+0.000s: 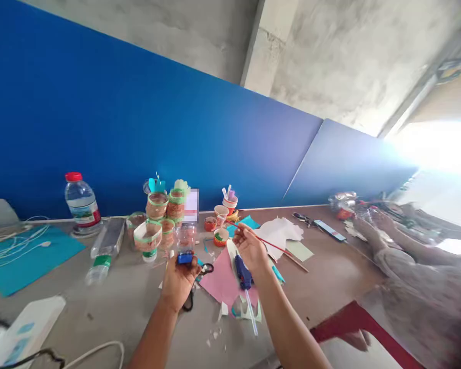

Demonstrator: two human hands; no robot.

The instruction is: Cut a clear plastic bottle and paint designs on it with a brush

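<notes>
My left hand [179, 282] is closed around a small blue object [185, 258], held just above the table in front of a cluster of decorated plastic cups [158, 220]. My right hand [249, 248] pinches a thin red-handled paintbrush [276, 247] that slants down to the right. A blue hot glue gun [243, 271] lies on pink paper [223, 281] right under my right wrist. Black scissors [200, 277] lie beside my left hand.
A water bottle [82, 204] stands at the back left and another bottle [103, 251] lies on its side. Teal paper [26, 256] with white cables covers the left. Small paint cups [221, 218] and paper scraps [278, 230] sit behind. Another person's arms [388, 246] work at the right.
</notes>
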